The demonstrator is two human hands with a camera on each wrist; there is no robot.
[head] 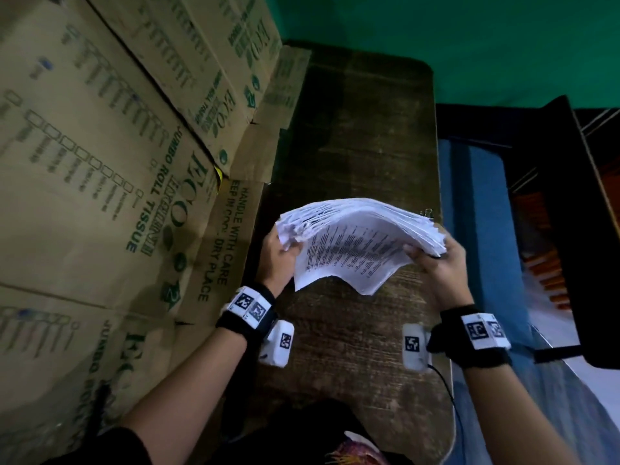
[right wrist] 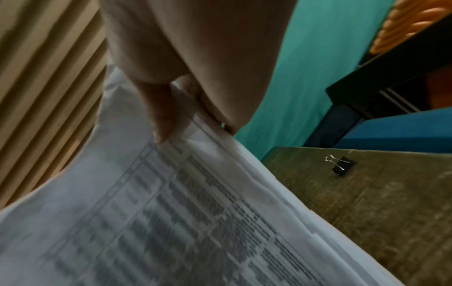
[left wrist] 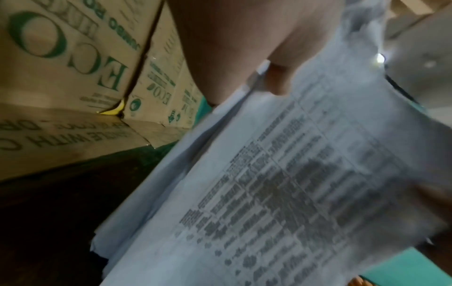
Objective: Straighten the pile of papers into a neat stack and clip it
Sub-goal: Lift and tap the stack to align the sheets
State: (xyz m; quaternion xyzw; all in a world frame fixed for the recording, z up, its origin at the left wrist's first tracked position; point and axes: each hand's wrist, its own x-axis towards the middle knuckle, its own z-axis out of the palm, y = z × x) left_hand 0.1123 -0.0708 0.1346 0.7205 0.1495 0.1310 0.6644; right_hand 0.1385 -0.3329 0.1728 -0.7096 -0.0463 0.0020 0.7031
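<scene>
- The pile of papers is held up off the wooden table, bowed into an arch, its sheet edges fanned and uneven.
- The left hand pinches the pile's left end, thumb on the printed face; the right hand clamps its right end, fingers curled round the edge.
- The binder clip lies on the table just beyond the pile's right end, untouched.
- The pile's underside is blurred in the wrist views, so how many sheets each grip really catches is probably uncertain.
- Risk: loose inner sheets could slide out as the arch flattens.
- Risk: tapping down near the clip may knock it off the table edge beside it.
- Cardboard boxes crowd the pile's left side and could snag its corners.
</scene>
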